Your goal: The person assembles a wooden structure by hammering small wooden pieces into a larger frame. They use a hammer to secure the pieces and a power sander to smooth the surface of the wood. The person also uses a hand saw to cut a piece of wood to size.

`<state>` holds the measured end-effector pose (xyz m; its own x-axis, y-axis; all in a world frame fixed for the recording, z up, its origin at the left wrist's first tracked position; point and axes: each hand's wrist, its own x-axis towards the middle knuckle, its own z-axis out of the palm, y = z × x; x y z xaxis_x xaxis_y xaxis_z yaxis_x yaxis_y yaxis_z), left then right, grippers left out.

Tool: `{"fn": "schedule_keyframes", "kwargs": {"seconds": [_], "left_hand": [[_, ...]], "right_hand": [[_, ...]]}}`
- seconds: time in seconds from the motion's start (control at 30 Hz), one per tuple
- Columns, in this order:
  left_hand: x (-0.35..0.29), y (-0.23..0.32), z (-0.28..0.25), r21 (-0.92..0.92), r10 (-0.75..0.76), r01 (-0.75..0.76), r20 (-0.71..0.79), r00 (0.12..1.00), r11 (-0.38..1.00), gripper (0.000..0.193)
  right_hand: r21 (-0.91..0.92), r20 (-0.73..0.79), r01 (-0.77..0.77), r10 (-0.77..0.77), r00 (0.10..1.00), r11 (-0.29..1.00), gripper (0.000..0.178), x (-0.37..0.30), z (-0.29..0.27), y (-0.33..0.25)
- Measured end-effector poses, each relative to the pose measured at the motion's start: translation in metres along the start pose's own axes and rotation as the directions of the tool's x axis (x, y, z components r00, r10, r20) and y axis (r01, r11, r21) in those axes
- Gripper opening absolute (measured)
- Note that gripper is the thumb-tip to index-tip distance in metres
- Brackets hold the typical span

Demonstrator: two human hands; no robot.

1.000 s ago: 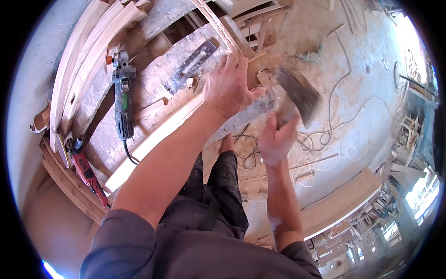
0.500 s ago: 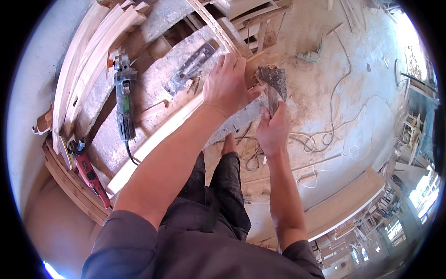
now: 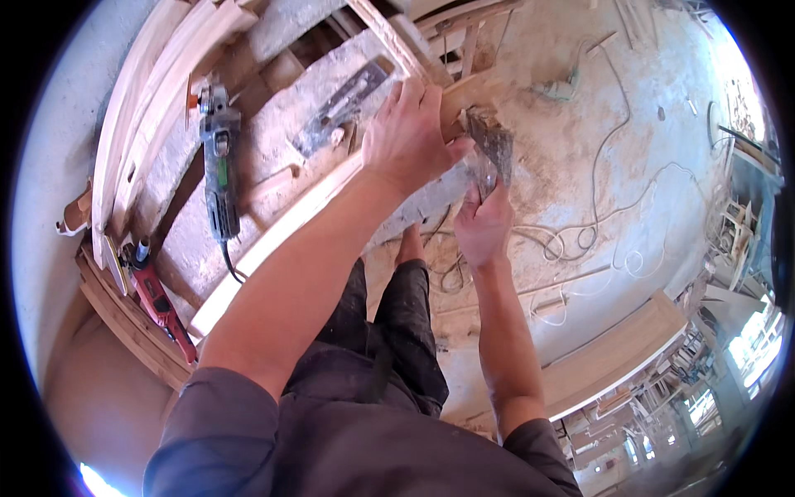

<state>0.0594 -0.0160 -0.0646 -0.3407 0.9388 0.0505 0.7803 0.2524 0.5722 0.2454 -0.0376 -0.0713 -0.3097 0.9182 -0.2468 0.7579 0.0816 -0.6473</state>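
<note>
My right hand (image 3: 486, 224) is closed round the short handle of a hatchet with a dark, rough, wedge-shaped head (image 3: 494, 142). The hatchet is smeared by motion. Its head is beside the end of a tan wooden piece (image 3: 474, 93), too close to tell whether they touch. My left hand (image 3: 406, 137) grips that wood from above near its end, thumb toward the hatchet; the fingers cover part of it. Under my left forearm runs a long pale wooden strip (image 3: 277, 240) along the bench edge.
On the dusty bench (image 3: 269, 149) lie an angle grinder (image 3: 220, 166) and a dark hand plane (image 3: 344, 103). Curved wooden pieces (image 3: 149, 108) are stacked at left, near a red power tool (image 3: 157, 302). A green drill (image 3: 556, 89) and looping cords (image 3: 592, 224) lie on the floor.
The hatchet has tilted, its head now blurred and slightly lower to the right. More of the tan wood shows beyond my left fingers. The left hand keeps its grip.
</note>
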Motion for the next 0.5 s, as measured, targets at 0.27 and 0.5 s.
{"fn": "schedule_keyframes", "kwargs": {"seconds": [0.27, 0.5], "left_hand": [[0.008, 0.0, -0.006, 0.018, 0.01, -0.011, 0.062, 0.998, 1.0, 0.062], [0.001, 0.003, -0.009, 0.022, 0.006, -0.007, 0.046, 0.999, 1.0, 0.071]], "right_hand": [[0.062, -0.125, 0.027, -0.019, 0.992, 0.998, 0.024, 0.017, -0.003, -0.025], [0.75, 0.128, -0.363, 0.417, 0.9, 0.553, 0.013, -0.02, -0.007, -0.047]]}}
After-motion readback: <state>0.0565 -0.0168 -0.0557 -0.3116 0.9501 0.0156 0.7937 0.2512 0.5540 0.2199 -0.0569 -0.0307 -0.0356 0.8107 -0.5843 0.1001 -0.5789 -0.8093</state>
